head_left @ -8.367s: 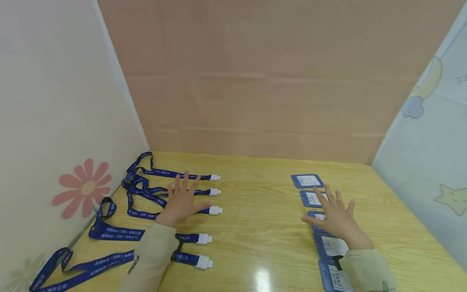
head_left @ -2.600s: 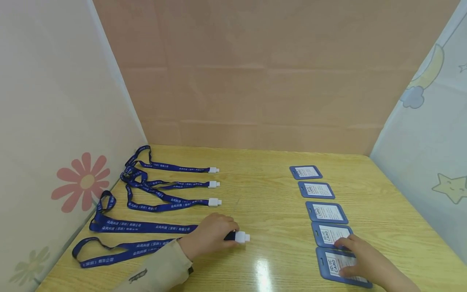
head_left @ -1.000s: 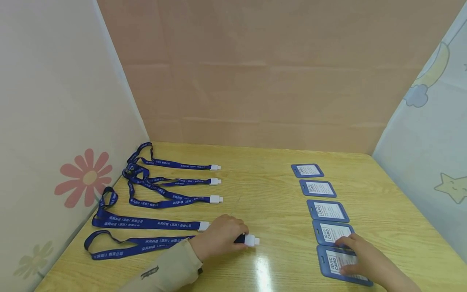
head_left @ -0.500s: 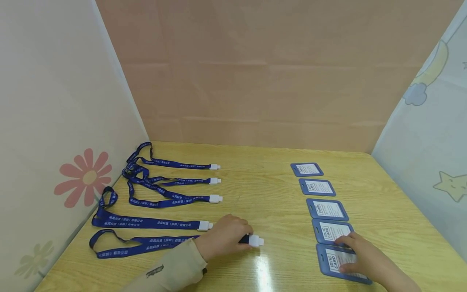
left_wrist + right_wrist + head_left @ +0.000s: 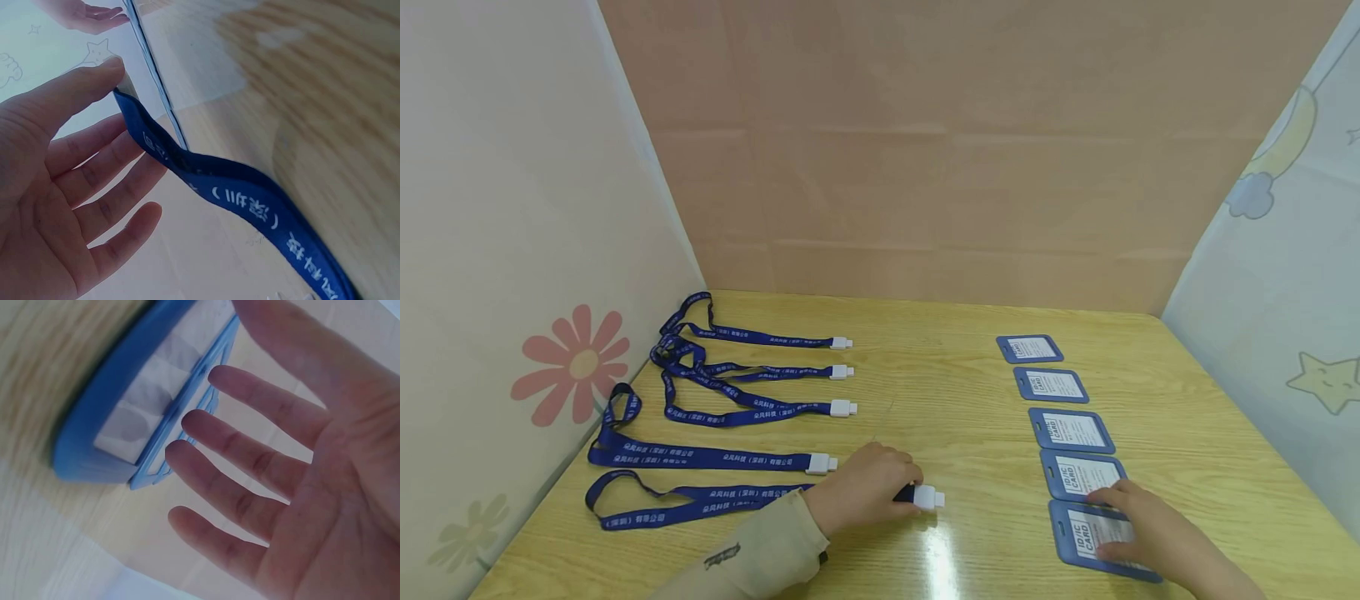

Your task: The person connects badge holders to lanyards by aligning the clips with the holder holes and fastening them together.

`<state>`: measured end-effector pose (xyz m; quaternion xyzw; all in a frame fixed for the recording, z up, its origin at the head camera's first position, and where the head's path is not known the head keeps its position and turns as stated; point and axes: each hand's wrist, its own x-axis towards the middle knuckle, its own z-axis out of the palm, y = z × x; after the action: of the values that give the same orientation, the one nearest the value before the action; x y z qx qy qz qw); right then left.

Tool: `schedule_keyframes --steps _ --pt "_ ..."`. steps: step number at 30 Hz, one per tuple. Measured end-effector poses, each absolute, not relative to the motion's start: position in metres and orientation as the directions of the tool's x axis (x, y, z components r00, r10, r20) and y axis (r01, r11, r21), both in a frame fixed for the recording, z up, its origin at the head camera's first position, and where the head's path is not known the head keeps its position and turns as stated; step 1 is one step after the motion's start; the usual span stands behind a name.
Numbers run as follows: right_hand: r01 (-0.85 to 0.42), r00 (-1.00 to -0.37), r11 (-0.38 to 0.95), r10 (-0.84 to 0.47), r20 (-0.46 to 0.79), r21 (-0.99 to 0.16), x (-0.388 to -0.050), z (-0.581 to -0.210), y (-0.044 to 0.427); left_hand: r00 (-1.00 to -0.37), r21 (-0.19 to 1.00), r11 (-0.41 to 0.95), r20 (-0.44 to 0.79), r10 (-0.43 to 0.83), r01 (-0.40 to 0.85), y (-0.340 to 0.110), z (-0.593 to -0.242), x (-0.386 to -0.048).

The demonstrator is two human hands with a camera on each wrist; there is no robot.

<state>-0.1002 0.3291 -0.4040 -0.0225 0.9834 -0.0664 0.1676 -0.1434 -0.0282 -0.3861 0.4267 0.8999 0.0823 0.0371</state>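
Note:
My left hand [image 5: 867, 490] pinches the nearest blue lanyard [image 5: 748, 495] just behind its white clip [image 5: 928, 497], low over the table. In the left wrist view thumb and forefinger meet at the end of the strap [image 5: 250, 200], while the other fingers stay loose. At the right, my right hand [image 5: 1150, 533] hovers over or rests lightly on the nearest blue card holder [image 5: 1067, 537]; contact is unclear. Its fingers [image 5: 244, 462] are spread and relaxed in the right wrist view, beside the holder [image 5: 87, 437]. The hand covers the holder's right part in the head view.
Several more lanyards [image 5: 760, 460] lie to the left, white clips pointing right; some straps overlap near the left wall. Several blue card holders [image 5: 1077, 475] form a column on the right. Fabric walls [image 5: 925, 167] enclose the wooden table [image 5: 955, 400] at back and sides.
Both hands were spread apart over the table at first. The left has since taken the nearest lanyard and drawn it rightward, slightly more in the last second. The right has stayed at the nearest holder.

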Motion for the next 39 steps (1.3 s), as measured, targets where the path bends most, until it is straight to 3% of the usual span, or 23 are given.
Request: schedule_keyframes --steps 15,39 --pt "-0.055 -0.943 0.983 -0.109 -0.314 -0.174 -0.091 -0.402 0.331 -0.628 0.186 0.615 0.014 0.778 0.766 -0.026 -0.386 -0.143" --pt "-0.041 -0.943 0.979 -0.103 -0.315 -0.197 -0.096 -0.403 0.328 -0.533 0.081 0.528 0.072 0.843 0.845 -0.006 -0.391 -0.141"
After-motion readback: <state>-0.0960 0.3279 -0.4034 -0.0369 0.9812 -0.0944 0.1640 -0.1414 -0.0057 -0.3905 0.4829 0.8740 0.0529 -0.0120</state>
